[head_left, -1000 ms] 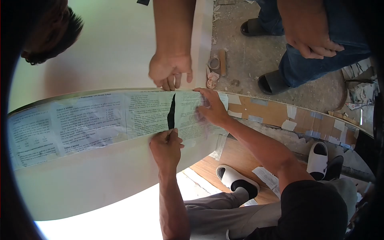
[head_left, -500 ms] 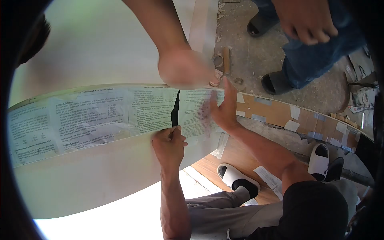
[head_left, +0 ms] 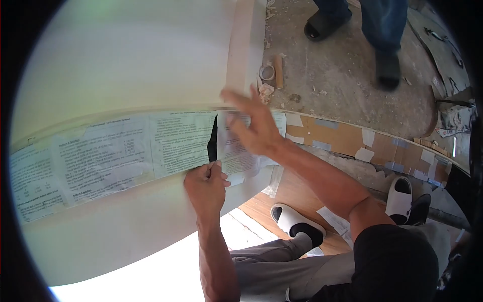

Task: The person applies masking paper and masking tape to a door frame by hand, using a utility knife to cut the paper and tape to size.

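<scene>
Paper point(head_left: 108, 156) beneath left fingers point(head_left: 221, 177)

Wide open over the pale panel point(head_left: 136, 65) and leftmost printed sheets point(head_left: 103, 156), but farther right it's jammed: right hand point(head_left: 255, 125) across the far edge, left hand point(head_left: 205, 189) with dark strip point(head_left: 213, 140) below!

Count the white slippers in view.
2. One white slipper is on the wood floor at lower centre; the other white slipper is farther right, below the cardboard strip. Any outside the view can't be counted.
</scene>
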The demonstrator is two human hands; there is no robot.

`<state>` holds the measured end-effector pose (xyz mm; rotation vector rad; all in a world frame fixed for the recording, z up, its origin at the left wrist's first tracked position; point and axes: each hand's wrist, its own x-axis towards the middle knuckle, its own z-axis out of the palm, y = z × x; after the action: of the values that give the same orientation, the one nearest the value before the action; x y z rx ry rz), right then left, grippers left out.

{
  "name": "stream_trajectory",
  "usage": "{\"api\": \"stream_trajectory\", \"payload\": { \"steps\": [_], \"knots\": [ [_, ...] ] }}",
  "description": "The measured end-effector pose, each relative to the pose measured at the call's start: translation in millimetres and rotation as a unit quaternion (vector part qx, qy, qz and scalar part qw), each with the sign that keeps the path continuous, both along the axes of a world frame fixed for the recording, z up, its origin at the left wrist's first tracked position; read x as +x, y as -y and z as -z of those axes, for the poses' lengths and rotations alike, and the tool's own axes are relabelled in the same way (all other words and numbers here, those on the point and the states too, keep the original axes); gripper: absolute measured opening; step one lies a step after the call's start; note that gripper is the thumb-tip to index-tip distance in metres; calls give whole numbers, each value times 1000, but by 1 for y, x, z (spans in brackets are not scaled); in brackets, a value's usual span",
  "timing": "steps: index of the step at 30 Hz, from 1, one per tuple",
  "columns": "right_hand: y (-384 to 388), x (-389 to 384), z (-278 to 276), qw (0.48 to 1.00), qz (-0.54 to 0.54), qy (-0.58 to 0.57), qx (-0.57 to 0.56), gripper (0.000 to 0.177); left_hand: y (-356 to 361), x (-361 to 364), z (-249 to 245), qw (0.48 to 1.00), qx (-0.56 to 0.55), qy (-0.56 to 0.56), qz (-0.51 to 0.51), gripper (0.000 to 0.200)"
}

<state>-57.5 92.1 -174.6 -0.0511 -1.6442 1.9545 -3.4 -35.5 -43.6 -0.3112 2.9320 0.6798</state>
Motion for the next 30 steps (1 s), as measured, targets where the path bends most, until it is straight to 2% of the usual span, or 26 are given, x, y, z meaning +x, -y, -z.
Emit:
{"api": "stream_trajectory", "payload": {
  "steps": [2, 3, 4, 5, 7, 8, 9, 11, 14, 16, 17, 18, 21, 22, 24, 25, 26, 28, 29, 30],
  "knots": [
    [-12, -2, -13, 999, 28, -15, -34, 62, -1, 1, 0, 1000, -6, -5, -6, 23],
    [-25, -3, -28, 988, -145, 60, -13, 60, 0, 0, 0, 1000, -3, -10, -3, 23],
    [-33, -4, -37, 940, -313, 134, 9, 60, 0, 1, 1, 1000, 0, -13, -1, 23],
    [-34, -8, -35, 939, -317, 135, 9, 60, -1, 1, 1, 1000, -1, -11, -6, 23],
    [-34, -16, -29, 980, -158, 103, -68, 60, -4, 0, -1, 1000, -9, -4, -19, 23],
    [-33, -19, -29, 979, -163, 103, -72, 60, -3, 1, -1, 1000, -13, -4, -23, 23],
    [-33, -21, -29, 950, -279, 108, -94, 60, -3, 1, 0, 1000, -15, -6, -24, 23],
    [-40, -19, -33, 907, -389, 115, -115, 61, -6, -1, 1, 1000, -16, -5, -23, 23],
    [-48, -19, -35, 927, -323, 167, -88, 67, -9, 1, -1, 999, -5, -11, -36, 23],
    [-56, -36, -30, 916, -361, 127, -120, 76, -9, 0, -1, 999, -17, -5, -28, 23],
    [-60, -38, -29, 940, -256, 117, -194, 83, -10, 0, -1, 1000, -18, -2, -25, 23],
    [-63, -38, -29, 940, -253, 118, -197, 83, -9, 0, -2, 999, -24, 5, -26, 25],
    [-54, -34, -27, 951, -152, 30, -269, 86, -4, 1, 0, 999, -30, 6, -27, 28],
    [-28, -24, -23, 992, -126, 20, -12, 85, -4, 0, 1, 999, -27, 2, -29, 28],
    [-25, -25, -20, 965, -93, 9, 244, 84, -6, -2, 0, 999, -32, 6, -32, 28],
    [-45, -35, -19, 991, -123, 37, 33, 83, -6, -1, 0, 998, -37, 11, -39, 28],
    [-68, -43, -20, 972, -145, 62, -176, 82, -6, 0, 1, 999, -34, 11, -41, 28],
    [-114, -44, -28, 971, 104, -37, -213, 73, -5, 1, 1, 999, -14, 4, -52, 27],
    [-121, -40, -29, 971, 106, -39, -211, 73, -3, 2, 0, 999, -12, 3, -50, 27],
    [-127, -33, -30, 959, 152, -38, -234, 68, -1, 2, 0, 999, -12, 3, -50, 28]
  ]
}}
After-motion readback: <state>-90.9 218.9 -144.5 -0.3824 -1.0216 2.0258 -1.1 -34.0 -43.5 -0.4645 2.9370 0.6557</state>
